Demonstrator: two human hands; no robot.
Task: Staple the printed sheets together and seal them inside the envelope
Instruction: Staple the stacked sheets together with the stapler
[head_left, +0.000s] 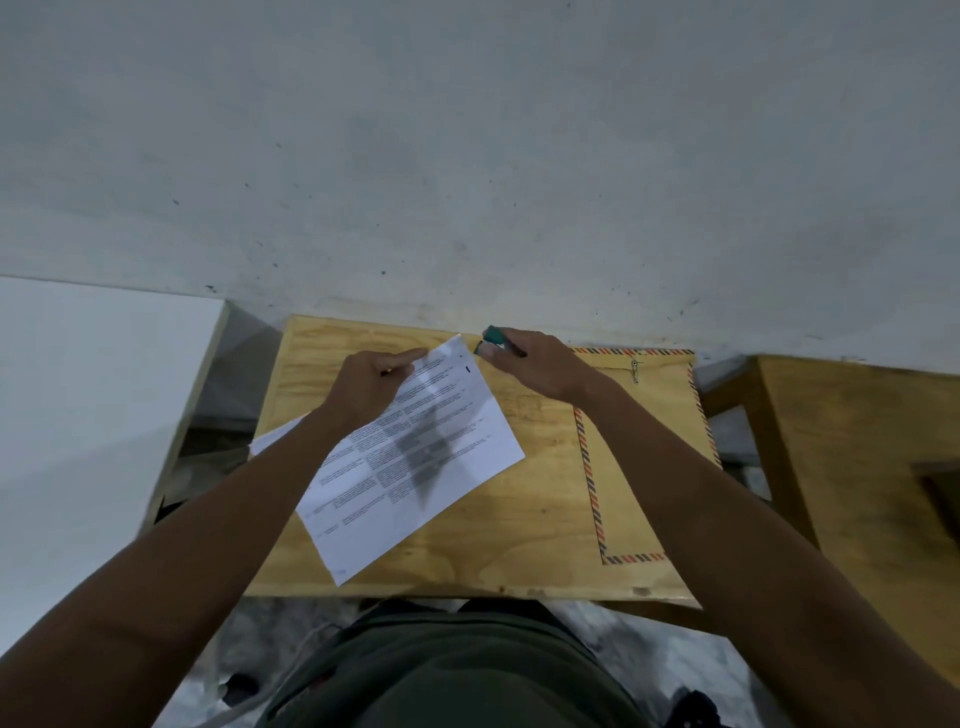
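The printed sheets (415, 457) lie tilted on the small wooden table (519, 545), and a dark staple mark shows near their top corner. My left hand (371, 382) pinches the sheets at their upper left edge. My right hand (535, 364) holds a green stapler (492, 338) just beyond the sheets' top corner, near the table's far edge. A brown envelope (639, 467) with a red and blue striped border lies flat on the right half of the table, partly under my right forearm. Its metal clasp (634, 370) shows near its top.
A grey wall rises directly behind the table. A white surface (93, 389) stands to the left and another wooden piece of furniture (857, 467) to the right, each with a narrow gap beside the table. My lap sits at the near edge.
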